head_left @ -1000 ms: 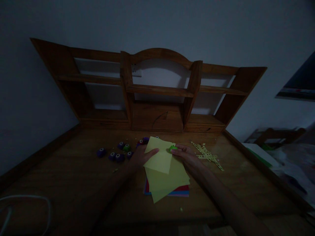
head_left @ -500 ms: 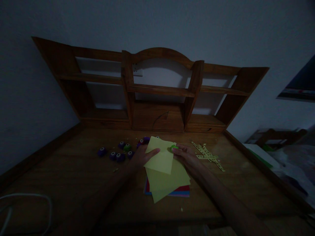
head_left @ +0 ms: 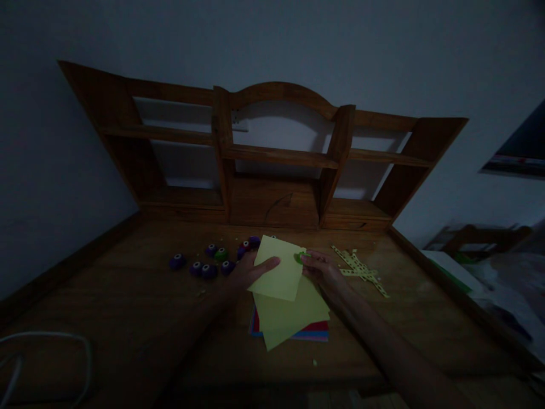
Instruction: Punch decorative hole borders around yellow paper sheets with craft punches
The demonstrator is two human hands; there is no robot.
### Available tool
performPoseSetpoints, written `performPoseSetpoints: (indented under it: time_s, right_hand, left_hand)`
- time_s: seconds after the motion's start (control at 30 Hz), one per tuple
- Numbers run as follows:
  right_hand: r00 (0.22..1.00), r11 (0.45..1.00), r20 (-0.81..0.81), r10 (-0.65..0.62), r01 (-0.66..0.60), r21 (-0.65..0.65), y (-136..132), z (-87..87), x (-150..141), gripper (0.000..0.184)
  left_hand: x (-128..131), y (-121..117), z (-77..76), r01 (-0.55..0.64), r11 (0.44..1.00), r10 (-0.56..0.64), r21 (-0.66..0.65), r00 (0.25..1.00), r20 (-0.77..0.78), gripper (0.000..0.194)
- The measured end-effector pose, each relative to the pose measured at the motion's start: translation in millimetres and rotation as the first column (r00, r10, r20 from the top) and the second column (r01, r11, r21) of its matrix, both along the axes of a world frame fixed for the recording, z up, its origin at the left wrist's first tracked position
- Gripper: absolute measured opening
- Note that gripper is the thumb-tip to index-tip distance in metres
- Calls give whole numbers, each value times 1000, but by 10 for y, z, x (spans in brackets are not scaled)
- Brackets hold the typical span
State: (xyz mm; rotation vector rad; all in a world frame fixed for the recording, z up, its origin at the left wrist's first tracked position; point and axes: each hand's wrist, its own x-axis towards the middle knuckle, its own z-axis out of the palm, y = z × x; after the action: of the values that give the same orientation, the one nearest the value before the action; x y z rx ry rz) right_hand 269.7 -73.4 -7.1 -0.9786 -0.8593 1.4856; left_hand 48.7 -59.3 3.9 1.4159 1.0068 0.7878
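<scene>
My left hand point(head_left: 247, 271) grips a yellow-green sheet of paper point(head_left: 279, 270) by its left edge, thumb on top, holding it just above the desk. My right hand point(head_left: 321, 268) is closed on a small green punch point(head_left: 300, 258) set against the sheet's right edge. Under them lies a stack of coloured paper point(head_left: 293, 318), yellow on top with red and blue edges showing. The room is dim.
Several small purple and green punches point(head_left: 206, 267) sit on the wooden desk point(head_left: 128, 295) left of my hands. Punched yellow paper strips point(head_left: 360, 268) lie to the right. A wooden hutch with shelves point(head_left: 272, 159) stands behind. A white cord point(head_left: 42, 352) lies near left.
Both hands and the sheet stay almost in place. The left thumb has slid a little further onto the sheet, and the view has shifted slightly.
</scene>
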Motion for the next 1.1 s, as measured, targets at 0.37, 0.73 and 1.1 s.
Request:
performPoseSetpoints:
  time_s: [0.37,0.73,1.1]
  right_hand:
    - [998,1000,55,4,-4,2,-40,18,-35,28]
    - [990,999,136,-29,30,-9,-20,-17,-24,39]
    - [994,993,-103,21,-9,117,-11,136,74,16]
  left_hand:
    - [-10,-17,14,29,998,-28,-50,999,35,48]
    - [-41,106,-156,-8,1000,10,24,998,-63,50]
    - [-48,107,-97,-89,994,93,56,993,-78,46]
